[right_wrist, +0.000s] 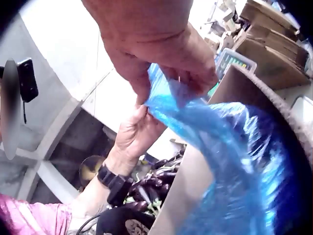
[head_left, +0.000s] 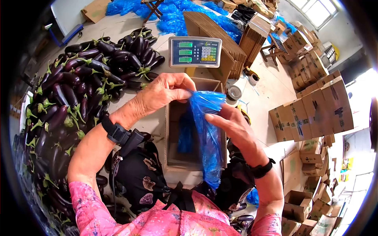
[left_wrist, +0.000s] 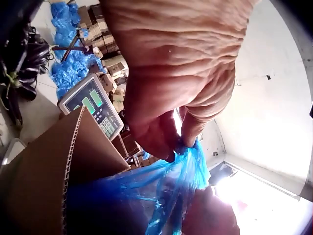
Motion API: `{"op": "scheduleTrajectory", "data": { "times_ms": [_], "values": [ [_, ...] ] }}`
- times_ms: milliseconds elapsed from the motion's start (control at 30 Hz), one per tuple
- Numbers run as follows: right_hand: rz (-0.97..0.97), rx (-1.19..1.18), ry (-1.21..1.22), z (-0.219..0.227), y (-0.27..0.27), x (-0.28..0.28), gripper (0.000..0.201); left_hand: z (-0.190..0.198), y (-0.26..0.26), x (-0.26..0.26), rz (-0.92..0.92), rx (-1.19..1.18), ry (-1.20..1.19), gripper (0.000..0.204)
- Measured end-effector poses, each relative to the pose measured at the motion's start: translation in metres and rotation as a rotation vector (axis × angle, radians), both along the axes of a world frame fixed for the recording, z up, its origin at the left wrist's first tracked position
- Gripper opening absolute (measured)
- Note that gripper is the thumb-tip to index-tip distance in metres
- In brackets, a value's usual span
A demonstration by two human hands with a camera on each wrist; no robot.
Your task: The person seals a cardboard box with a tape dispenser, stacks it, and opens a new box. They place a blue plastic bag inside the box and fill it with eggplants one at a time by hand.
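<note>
A thin blue plastic bag hangs over an open cardboard box, partly down inside it and partly over its right side. My left hand pinches the bag's gathered top edge between thumb and fingertips. On the other side of the bag's top is my right hand, its thumb on the near side and its fingers partly hidden behind the film. In the right wrist view, blue film runs between the right thumb and the curled fingers. More blue film lies in the box.
A weighing scale display stands just beyond the box. A large heap of eggplants covers the floor at left. Flattened cardboard leans behind the scale, and stacked boxes stand at right. Blue plastic is piled at the back.
</note>
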State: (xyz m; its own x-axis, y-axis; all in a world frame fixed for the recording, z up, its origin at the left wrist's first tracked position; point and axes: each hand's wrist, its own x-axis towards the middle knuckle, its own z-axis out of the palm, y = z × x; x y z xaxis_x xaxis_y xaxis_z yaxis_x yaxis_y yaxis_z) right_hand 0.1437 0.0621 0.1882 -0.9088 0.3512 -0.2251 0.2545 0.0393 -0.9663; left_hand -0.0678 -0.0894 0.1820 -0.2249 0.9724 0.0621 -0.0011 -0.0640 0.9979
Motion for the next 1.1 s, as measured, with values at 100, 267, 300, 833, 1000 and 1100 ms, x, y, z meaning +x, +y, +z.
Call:
{"op": "scheduleTrajectory", "data": {
  "times_ms": [100,267,300,833,1000,1100],
  "values": [
    [-0.100,-0.200,-0.038,-0.013,-0.009,-0.021,0.034,-0.004,0.006,0.006,0.192,0.033,0.115,0.022],
    [-0.248,-0.182,0.128,-0.011,-0.015,-0.031,0.031,0.010,-0.007,0.009,0.224,-0.127,0.071,0.035],
    [-0.258,-0.218,0.155,-0.018,-0.013,-0.033,0.031,0.015,-0.007,0.015,0.160,-0.192,0.019,0.036],
    [-0.273,-0.435,0.255,-0.037,-0.008,-0.034,0.015,-0.029,0.021,0.002,0.111,-0.048,-0.586,0.019],
    [-0.360,-0.636,0.257,-0.056,-0.005,-0.037,0.014,-0.029,0.016,-0.007,0.109,0.041,-0.731,0.021],
    [-0.375,-0.848,0.539,-0.072,0.020,-0.036,0.013,-0.039,0.010,-0.019,0.137,0.079,-0.703,0.017]
  ]
}}
